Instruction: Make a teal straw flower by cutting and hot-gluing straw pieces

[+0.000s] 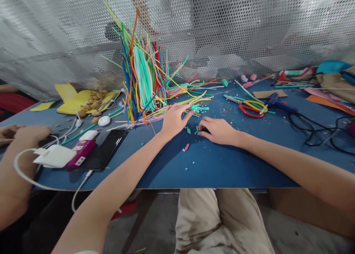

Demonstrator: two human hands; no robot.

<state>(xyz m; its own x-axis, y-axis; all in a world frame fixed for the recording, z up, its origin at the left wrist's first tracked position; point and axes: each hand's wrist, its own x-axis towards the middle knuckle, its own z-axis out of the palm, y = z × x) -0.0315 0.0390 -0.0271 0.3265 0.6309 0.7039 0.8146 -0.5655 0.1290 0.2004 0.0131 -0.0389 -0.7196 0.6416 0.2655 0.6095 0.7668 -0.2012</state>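
My left hand (175,118) is over the middle of the blue table, with thumb and fingers pinched on a teal piece of twisted pipe cleaner (196,108). Just to its right, my right hand (219,131) rests on the table with the fingers curled in. Its fingertips are beside short teal pipe cleaner clippings (189,130); whatever they hold, if anything, is hidden. A pink clipping (186,147) lies nearer to me. Behind my left hand stands a large bundle of coloured pipe cleaners (142,80), with loose ones strewn to its right.
Scissors (251,111) and a blue glue gun (280,102) with a black cord lie right. A phone (107,150), white charger (59,155) and purple power strip (81,154) sit left, near another person's hands (27,134). Perforated metal (222,28) rises behind the table.
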